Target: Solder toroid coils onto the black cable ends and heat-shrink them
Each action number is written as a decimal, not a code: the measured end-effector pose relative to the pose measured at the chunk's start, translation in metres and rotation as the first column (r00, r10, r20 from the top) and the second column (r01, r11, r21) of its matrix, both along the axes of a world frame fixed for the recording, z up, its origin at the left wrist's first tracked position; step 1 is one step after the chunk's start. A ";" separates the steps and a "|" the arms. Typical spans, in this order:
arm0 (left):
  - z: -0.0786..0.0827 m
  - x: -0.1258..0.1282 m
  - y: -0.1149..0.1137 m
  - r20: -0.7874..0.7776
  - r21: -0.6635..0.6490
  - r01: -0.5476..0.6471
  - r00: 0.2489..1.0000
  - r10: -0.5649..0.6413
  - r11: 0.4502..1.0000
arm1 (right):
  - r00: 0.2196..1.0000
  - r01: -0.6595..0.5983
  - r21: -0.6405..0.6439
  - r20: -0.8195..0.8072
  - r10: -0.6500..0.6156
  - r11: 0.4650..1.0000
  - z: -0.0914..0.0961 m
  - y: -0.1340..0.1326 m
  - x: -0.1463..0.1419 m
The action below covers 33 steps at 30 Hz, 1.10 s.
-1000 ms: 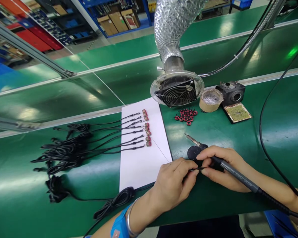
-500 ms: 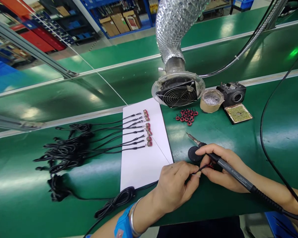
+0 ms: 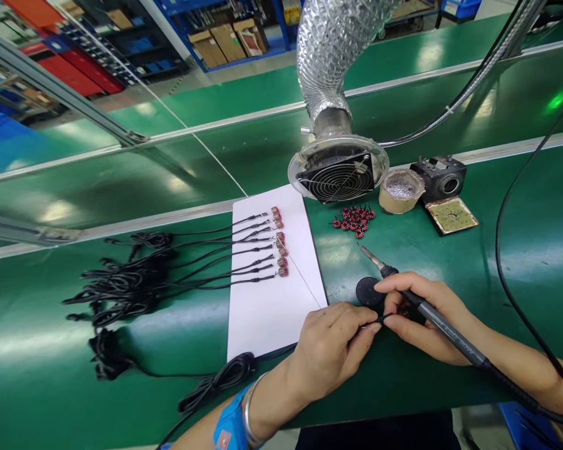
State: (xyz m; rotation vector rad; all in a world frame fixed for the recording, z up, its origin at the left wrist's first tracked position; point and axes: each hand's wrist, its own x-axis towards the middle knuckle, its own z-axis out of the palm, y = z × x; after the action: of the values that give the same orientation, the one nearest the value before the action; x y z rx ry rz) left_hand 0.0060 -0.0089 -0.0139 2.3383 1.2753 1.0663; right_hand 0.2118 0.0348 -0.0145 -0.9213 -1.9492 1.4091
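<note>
My left hand is closed, pinching the end of a black cable between thumb and fingers. A thin wire runs from the white sheet down to this hand. In my right hand lies a soldering iron, its bare tip pointing up and left, clear of the work. That hand's thumb and fingertips also pinch at the cable's far end, where a small dark part is mostly hidden. Just behind the fingertips sits a round black disc.
Several cables reach the sheet, with red-and-brown parts at their ends. Red-and-black rings lie under the fume extractor. A solder-crusted tub, iron stand and sponge tray stand behind.
My right hand and the soldering iron have shifted slightly right, the tip a little lower. The red-and-black ring between the right fingers is now mostly covered. My left hand stays nearly in place.
</note>
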 end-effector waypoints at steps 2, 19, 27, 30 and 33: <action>0.000 0.000 -0.001 -0.015 0.005 -0.003 1.000 0.004 1.000 | 1.000 0.004 0.019 -0.001 -0.004 1.000 0.001 -0.001 -0.001; 0.000 -0.004 0.004 0.015 -0.056 0.024 1.000 -0.023 0.998 | 0.999 -0.042 0.168 -0.008 0.044 0.985 0.005 0.002 0.004; -0.002 -0.003 0.002 -0.005 -0.066 0.030 1.000 -0.030 0.997 | 1.000 0.016 0.198 -0.021 -0.012 0.980 -0.002 0.002 0.006; -0.001 -0.003 0.002 -0.020 -0.030 0.024 1.000 -0.025 0.999 | 0.999 0.031 0.187 -0.033 -0.026 0.982 -0.005 0.002 0.006; 0.000 -0.002 0.001 -0.046 0.012 0.008 0.999 -0.007 1.000 | 0.999 0.021 0.160 -0.032 -0.016 0.987 -0.006 0.003 0.007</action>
State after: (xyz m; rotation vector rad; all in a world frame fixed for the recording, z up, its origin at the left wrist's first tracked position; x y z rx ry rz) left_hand 0.0037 -0.0075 -0.0136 2.3882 1.2787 1.0262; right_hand 0.2191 0.0379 -0.0202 -0.8360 -1.9933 1.2284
